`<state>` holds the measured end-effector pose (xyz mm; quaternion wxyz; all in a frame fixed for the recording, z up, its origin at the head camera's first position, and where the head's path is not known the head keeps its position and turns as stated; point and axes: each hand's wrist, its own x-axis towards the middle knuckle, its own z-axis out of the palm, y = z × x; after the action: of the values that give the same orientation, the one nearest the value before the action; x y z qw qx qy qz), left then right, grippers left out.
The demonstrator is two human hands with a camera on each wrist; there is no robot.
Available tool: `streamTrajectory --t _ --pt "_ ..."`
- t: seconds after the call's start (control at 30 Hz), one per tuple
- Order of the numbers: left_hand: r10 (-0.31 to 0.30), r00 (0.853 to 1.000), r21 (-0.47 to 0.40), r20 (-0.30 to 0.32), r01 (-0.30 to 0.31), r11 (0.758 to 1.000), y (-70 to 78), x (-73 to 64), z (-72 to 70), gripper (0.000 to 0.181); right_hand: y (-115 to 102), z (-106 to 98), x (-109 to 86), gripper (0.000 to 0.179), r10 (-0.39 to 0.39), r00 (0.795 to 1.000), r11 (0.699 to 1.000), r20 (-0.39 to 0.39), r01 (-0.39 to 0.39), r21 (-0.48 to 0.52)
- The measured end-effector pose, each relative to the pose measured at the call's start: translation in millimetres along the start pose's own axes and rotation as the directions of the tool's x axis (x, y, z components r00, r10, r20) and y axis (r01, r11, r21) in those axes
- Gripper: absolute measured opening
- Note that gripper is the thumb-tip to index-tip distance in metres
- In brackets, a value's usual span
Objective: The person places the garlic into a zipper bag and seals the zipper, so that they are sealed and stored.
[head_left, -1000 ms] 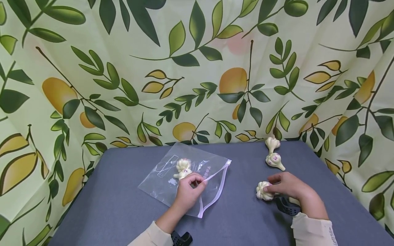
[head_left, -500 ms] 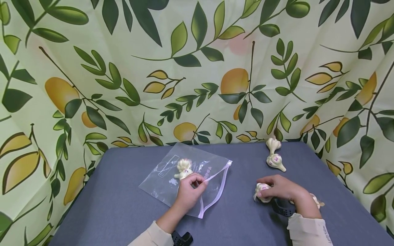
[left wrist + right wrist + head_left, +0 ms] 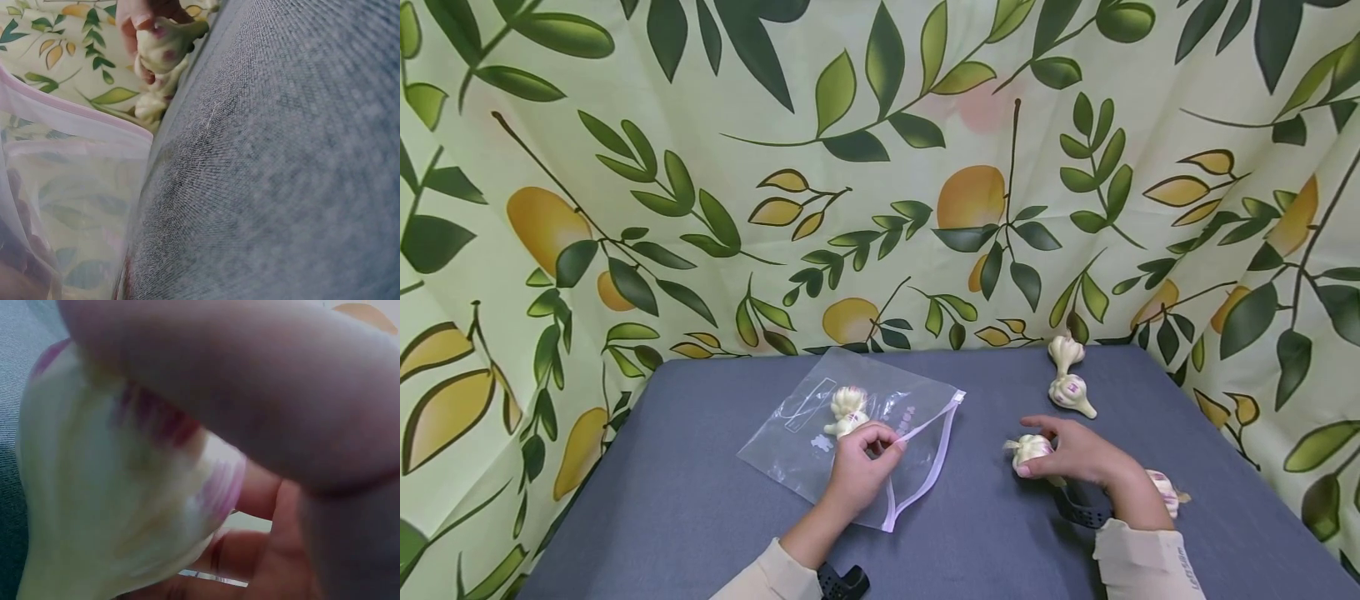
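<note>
My left hand (image 3: 861,467) pinches the open edge of a clear zip bag (image 3: 917,383) lying on the table. Inside the bag are two garlic bulbs (image 3: 848,402), one partly hidden behind my left fingers. To the right of the bag, my right hand (image 3: 1084,454) grips another garlic bulb (image 3: 1030,450) between thumb and fingers. Seen from the right wrist, this bulb (image 3: 94,487) is pale with purple streaks, and the thumb (image 3: 237,381) lies across it. The left wrist view has the bag's pinkish zip edge (image 3: 75,109) up close.
Two garlic bulbs, one (image 3: 1065,352) behind the other (image 3: 1070,392), sit at the back right of the grey table (image 3: 700,483). Another garlic bulb (image 3: 1163,492) lies beside my right wrist, partly covered by it. A leaf-patterned cloth (image 3: 880,208) hangs behind the table.
My right hand has shifted left with its garlic bulb, which has turned in the fingers. The bulb by that wrist shows more now. My left hand and the bag have stayed put.
</note>
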<state>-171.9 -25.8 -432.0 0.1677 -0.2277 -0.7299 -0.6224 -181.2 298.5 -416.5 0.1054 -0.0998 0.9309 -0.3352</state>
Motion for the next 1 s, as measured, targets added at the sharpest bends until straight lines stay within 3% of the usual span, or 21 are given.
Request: streamTrajectory --t 0.23,0.4,0.8,1.0 --pt "-0.001 1.000 -0.016 -0.003 0.000 1.000 2.4 1.2 -1.2 0.005 -1.6 1.8 0.4 0.065 -0.087 0.996 0.995 0.037 0.085 0.051" --pt "-0.013 1.000 -0.016 -0.004 0.013 1.000 2.8 1.0 -1.1 0.007 1.5 4.6 3.9 0.048 -0.107 0.994 0.992 0.024 0.105 0.066" --pt "-0.050 0.999 -0.012 0.007 0.050 0.999 1.1 0.7 -0.9 0.005 1.7 5.2 3.2 0.038 -0.087 0.996 0.993 0.021 0.085 0.084" --pt "-0.039 0.999 -0.007 -0.002 0.039 0.999 0.7 0.4 -1.3 0.005 -2.5 6.1 6.4 0.045 -0.015 1.000 0.990 -0.022 0.018 0.137"
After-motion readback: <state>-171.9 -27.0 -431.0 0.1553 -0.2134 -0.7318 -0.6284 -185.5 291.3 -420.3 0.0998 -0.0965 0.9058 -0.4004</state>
